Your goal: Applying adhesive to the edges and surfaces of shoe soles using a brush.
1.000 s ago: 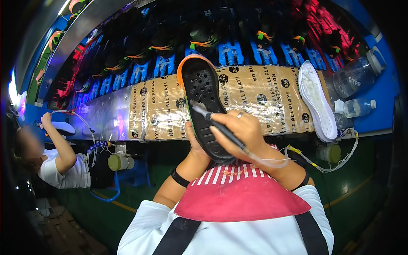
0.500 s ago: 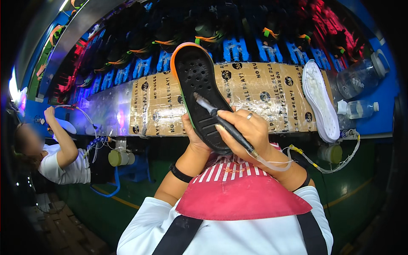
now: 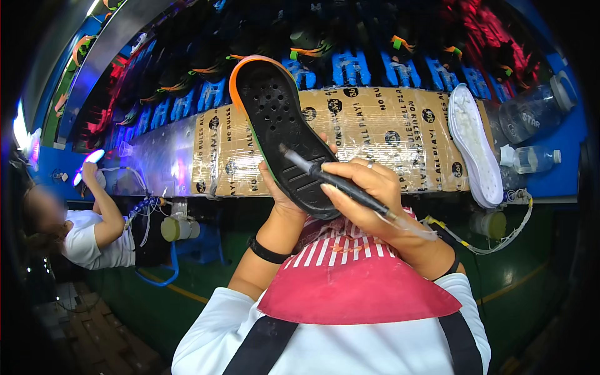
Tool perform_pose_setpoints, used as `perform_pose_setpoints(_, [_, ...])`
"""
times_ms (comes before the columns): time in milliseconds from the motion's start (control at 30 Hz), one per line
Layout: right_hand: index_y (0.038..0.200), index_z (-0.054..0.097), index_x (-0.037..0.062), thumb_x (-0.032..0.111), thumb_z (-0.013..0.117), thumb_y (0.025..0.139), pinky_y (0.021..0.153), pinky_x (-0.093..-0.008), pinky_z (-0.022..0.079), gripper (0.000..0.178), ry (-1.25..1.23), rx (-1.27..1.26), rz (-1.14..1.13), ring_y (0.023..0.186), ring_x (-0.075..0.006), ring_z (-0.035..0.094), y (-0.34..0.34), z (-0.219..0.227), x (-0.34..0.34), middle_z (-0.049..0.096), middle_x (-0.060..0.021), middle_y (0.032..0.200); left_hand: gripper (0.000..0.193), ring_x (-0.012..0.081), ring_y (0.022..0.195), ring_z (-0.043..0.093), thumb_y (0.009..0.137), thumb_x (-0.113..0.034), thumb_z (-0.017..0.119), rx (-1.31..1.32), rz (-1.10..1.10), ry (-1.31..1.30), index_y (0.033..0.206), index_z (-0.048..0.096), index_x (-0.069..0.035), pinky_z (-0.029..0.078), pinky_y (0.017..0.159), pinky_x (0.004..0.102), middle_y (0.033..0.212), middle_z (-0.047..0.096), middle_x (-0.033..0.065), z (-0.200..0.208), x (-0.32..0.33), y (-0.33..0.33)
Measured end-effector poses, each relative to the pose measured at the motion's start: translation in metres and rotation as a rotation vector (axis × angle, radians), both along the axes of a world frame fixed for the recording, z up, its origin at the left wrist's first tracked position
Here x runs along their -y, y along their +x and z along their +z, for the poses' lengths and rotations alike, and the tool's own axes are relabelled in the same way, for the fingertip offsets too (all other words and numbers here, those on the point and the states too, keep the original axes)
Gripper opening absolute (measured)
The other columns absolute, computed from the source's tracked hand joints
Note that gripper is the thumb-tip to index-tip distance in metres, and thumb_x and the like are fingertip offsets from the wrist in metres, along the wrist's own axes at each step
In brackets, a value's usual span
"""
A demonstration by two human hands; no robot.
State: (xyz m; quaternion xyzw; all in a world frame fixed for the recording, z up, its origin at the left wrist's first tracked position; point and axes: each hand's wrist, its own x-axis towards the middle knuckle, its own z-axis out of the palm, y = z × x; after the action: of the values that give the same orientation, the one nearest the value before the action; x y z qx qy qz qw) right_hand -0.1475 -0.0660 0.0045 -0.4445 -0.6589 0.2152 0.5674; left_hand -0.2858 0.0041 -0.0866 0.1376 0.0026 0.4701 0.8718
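The left hand (image 3: 284, 197) is gripping a black shoe sole (image 3: 281, 128) with an orange rim from beneath, holding it raised over the cardboard-covered counter (image 3: 387, 134). The right hand (image 3: 369, 194) is closed around a pen-like applicator (image 3: 340, 184), whose tip is touching the sole's mid-section. Compared with half a second earlier, the sole is sitting slightly higher in view and the tip has moved nearer its heel, though fisheye distortion may be exaggerating this. A white sole (image 3: 476, 147) is lying to the right.

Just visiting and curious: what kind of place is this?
Most likely a shoe factory line: the left hand holds a black sole, a white sole lies on the bench, and shoes fill the racks behind.
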Motion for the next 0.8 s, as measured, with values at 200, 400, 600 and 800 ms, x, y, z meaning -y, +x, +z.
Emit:
perform_pose_setpoints(200, [0.091, 0.063, 0.0006, 0.006, 0.069, 0.071, 0.052, -0.0315, 0.048, 0.022, 0.032, 0.115, 0.125, 0.059, -0.0266, 0.060, -0.010, -0.011, 0.003, 0.060, -0.0122, 0.070, 0.092, 0.0396, 0.115, 0.045, 0.070, -0.070, 0.056, -0.052, 0.035, 0.054, 0.136, 0.034, -0.009, 0.044, 0.095, 0.0502, 0.129, 0.043, 0.0220, -0.003, -0.006, 0.002])
perform_pose_setpoints(400, [0.092, 0.065, 0.0021, 0.007, 0.069, 0.073, 0.055, -0.0317, 0.047, 0.021, -0.249, -0.126, 0.272, 0.061, -0.0251, 0.061, 0.004, 0.006, 0.004, 0.061, -0.0123, 0.069, 0.091, 0.0408, 0.115, 0.045, 0.069, -0.069, 0.059, 0.140, 0.019, -0.023, 0.135, 0.036, -0.010, 0.045, 0.093, 0.0519, 0.128, 0.044, 0.0225, 0.004, -0.010, -0.006])
perform_pose_setpoints(600, [0.097, 0.060, 0.0004, 0.005, 0.069, 0.071, 0.051, -0.0324, 0.047, 0.029, 0.150, 0.225, 0.103, 0.059, -0.0251, 0.059, -0.007, -0.022, 0.003, 0.057, -0.0105, 0.069, 0.092, 0.0407, 0.113, 0.047, 0.069, -0.069, 0.059, 0.031, 0.027, 0.056, 0.133, 0.037, -0.007, 0.048, 0.088, 0.0515, 0.122, 0.048, 0.0227, 0.009, -0.016, -0.002])
perform_pose_setpoints(800, [0.093, 0.066, -0.0012, 0.005, 0.069, 0.072, 0.052, -0.0282, 0.046, 0.022, -0.189, -0.044, 0.432, 0.056, -0.0173, 0.060, 0.004, -0.008, 0.001, 0.063, -0.0097, 0.068, 0.092, 0.0402, 0.113, 0.047, 0.070, -0.070, 0.057, 0.080, 0.047, 0.067, 0.133, 0.036, -0.006, 0.048, 0.088, 0.0515, 0.125, 0.046, 0.0237, 0.001, -0.018, -0.010])
